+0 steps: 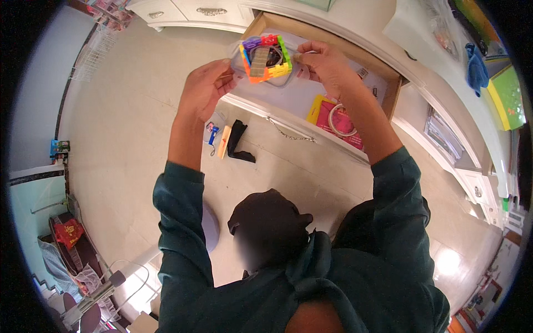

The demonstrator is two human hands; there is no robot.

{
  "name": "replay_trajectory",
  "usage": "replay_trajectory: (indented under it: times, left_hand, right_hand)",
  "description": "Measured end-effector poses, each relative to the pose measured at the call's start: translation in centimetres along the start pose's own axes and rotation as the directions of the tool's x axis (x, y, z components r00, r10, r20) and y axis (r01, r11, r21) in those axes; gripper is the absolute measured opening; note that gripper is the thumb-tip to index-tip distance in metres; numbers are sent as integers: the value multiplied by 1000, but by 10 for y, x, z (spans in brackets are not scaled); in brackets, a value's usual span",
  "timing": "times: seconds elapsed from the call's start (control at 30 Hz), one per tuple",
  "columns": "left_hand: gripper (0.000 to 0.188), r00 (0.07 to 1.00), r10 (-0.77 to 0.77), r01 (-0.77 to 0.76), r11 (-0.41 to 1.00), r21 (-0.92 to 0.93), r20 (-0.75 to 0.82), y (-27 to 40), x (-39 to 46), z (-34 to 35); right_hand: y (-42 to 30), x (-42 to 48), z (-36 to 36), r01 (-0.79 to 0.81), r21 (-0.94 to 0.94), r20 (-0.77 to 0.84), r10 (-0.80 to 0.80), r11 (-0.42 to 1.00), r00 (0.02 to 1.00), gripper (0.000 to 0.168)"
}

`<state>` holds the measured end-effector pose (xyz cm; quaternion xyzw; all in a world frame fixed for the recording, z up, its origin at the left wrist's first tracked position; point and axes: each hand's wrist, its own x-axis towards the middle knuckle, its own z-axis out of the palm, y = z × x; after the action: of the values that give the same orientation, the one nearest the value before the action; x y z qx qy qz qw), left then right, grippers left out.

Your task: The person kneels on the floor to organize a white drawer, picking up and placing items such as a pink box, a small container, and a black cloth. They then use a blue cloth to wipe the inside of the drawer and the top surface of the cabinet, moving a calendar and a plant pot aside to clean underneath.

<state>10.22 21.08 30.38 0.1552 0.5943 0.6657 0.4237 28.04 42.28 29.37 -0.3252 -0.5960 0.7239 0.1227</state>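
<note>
My left hand (210, 85) and my right hand (322, 62) hold a clear plastic container (283, 81) between them by its opposite sides. On or in the container shows a ring of colourful interlocking plastic pieces (280, 71), with a brownish strip (260, 61) and a dark item within it. An open wooden drawer (254, 27) lies beneath the hands. Inside it, partly behind my right forearm, are a pink and yellow printed packet (329, 118) and a pale bangle-like ring (333, 120).
On the tiled floor lie a black cloth-like item (237, 139), a light wooden-looking block (224, 142) and a small blue item (213, 135) by a clear bag. A white cabinet (166, 12) runs along the far side. A metal chain-like drawer handle (291, 135) hangs at the drawer's front.
</note>
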Motion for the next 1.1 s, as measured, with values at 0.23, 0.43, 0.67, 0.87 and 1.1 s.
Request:
replay_trajectory:
  times: [0.23,0.43,0.67,0.87,1.1]
  left_hand:
    - [28,978,-201,199,979,37,49,-32,81,20]
    - [28,941,-338,339,933,121,-29,-58,126,45]
    - [24,930,-362,364,896,255,-60,-79,163,68]
    - [21,929,-356,366,849,382,-100,-87,169,82]
    - [20,949,-293,313,843,438,-115,-91,177,100]
  right_hand:
    - [37,49,-43,-26,96,-124,38,995,992,12]
    - [68,79,-66,-85,-15,-217,80,996,973,17]
    - [98,117,-99,-93,-715,-276,-158,693,948,27]
    - [103,126,-120,-22,-983,-50,-150,182,988,38]
    - [137,159,-149,-115,-903,-242,-270,413,932,20]
